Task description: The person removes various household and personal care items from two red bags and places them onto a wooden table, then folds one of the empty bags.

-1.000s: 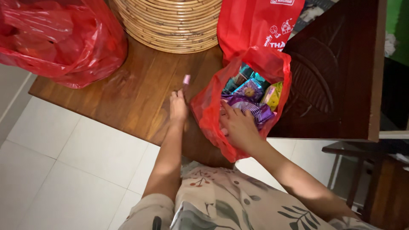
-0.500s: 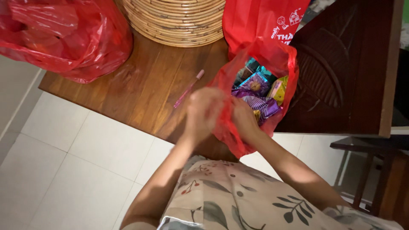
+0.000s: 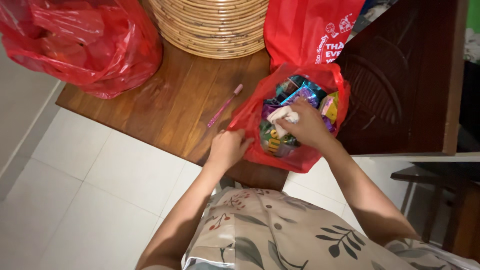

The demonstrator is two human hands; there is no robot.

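On the near right edge of the dark wooden tabletop (image 3: 175, 107), head view, sits an open red plastic bag (image 3: 300, 155) stuffed with snack packets: purple wrappers (image 3: 305, 93), a yellow pack (image 3: 330, 107), a teal packet (image 3: 295, 84) at the far side, a dark green packet (image 3: 275, 142) at the near side. Left hand (image 3: 227, 147) is closed on the bag's near-left rim, fingers pinching the red plastic, holding the mouth open. Right hand (image 3: 307, 125) is down inside the bag mouth, fingers curled shut around a small white crumpled piece (image 3: 282, 116), paper or wrapper, cannot tell which; it lies on top of the packets under the fingertips. Both forearms come in from the near edge; floral light-coloured shirt (image 3: 270, 235) fills the near middle. Pink pen (image 3: 225, 105) lies flat on the tabletop just left of the bag, slanted, cap end far, not touching either hand. Woven rattan basket (image 3: 212, 25) stands at the far middle of the tabletop. Second red bag (image 3: 312, 27), flatter with white print, stands upright just behind the open one, touching it. Big crumpled red plastic bag (image 3: 80, 42) at far left, overhanging the tabletop's left edge, well apart from the hands. Dark carved wooden panel (image 3: 395, 85) right of the open bag, touching its side. White tiled floor (image 3: 75, 200) at near left. Dark wooden furniture leg (image 3: 440, 200) at near right, partly cut off.
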